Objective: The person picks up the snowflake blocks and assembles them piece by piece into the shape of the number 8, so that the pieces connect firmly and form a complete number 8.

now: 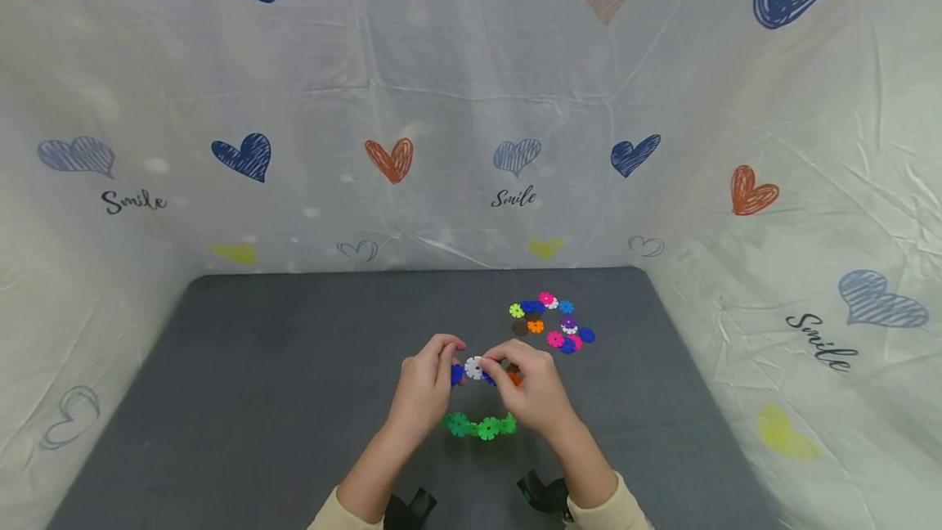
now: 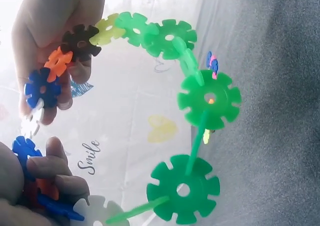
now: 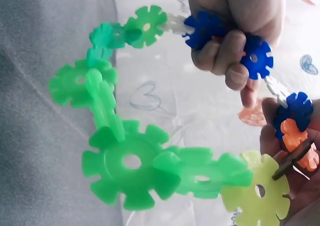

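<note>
A looped chain of slotted discs hangs between both hands, its green discs [image 1: 488, 428] lowest. The left hand [image 1: 423, 387] grips the chain at a blue disc [image 2: 25, 153], with red and blue pieces between its fingers. Opposite it, the right hand [image 1: 536, 389] pinches around a white disc [image 1: 474, 367] and the blue disc [image 3: 296, 111] beside it. Orange [image 2: 58, 64], brown [image 2: 81, 42] and yellow-green [image 3: 257, 188] discs follow on the right side. The white disc lies between two blue ones; whether both its joints are fully seated, I cannot tell.
Loose discs in several colours, among them orange [image 1: 536, 326], pink [image 1: 555, 339] and yellow-green [image 1: 517, 311], lie at the back right of the dark grey table [image 1: 294, 366]. A pale curtain [image 1: 441, 88] with printed hearts surrounds the table's back and sides.
</note>
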`<control>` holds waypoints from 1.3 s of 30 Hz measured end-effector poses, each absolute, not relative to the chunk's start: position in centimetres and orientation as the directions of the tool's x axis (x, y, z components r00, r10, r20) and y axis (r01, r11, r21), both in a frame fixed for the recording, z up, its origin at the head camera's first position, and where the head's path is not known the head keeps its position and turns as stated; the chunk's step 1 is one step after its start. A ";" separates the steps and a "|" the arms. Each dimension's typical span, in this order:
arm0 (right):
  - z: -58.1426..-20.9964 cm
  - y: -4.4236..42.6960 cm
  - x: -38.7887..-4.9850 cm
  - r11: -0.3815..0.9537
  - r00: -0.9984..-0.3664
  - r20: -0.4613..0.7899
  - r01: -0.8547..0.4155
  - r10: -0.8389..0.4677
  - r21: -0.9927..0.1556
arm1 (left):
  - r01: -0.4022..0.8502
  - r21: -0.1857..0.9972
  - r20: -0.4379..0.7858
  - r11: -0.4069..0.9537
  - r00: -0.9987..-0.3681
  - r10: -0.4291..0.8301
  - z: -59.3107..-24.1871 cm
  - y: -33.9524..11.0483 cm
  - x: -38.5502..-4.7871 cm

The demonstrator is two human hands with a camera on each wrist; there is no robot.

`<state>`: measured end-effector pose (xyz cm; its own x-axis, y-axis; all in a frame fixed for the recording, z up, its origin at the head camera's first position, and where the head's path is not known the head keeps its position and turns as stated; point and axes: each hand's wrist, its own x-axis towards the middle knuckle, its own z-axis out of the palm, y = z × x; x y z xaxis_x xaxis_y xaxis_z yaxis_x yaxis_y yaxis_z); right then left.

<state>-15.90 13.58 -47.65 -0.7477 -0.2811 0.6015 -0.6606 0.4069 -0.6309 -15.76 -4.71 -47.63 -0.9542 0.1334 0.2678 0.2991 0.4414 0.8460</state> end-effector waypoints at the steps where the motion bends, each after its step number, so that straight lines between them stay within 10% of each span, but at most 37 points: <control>1: -47.6 13.6 -15.9 0.400 -0.744 0.606 -0.665 -0.280 -0.631 | 0.303 0.841 0.274 0.449 -0.953 0.129 -47.6 -4.7 -15.8; 13: -47.8 13.9 -16.1 0.365 -0.708 0.642 -0.704 -0.293 -0.610 | 0.325 0.822 0.301 0.468 -0.945 0.127 -47.4 -4.5 -15.6; 23: -48.5 15.4 -16.8 0.260 -0.758 0.615 -0.652 -0.216 -0.712 | 0.294 0.909 0.124 0.297 -0.868 0.481 -45.9 -5.8 -15.0; 39: -48.1 16.0 -16.7 0.313 -0.785 0.582 -0.619 -0.211 -0.721 | 0.044 0.970 -0.018 0.240 -0.968 0.251 -47.0 -6.6 -16.2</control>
<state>-16.74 16.03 -48.14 -0.7851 -0.2109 0.5823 -0.6186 0.3132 -0.7206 -16.17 -6.62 -46.98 -0.9678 0.2510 -0.0181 0.0442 0.2403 0.9697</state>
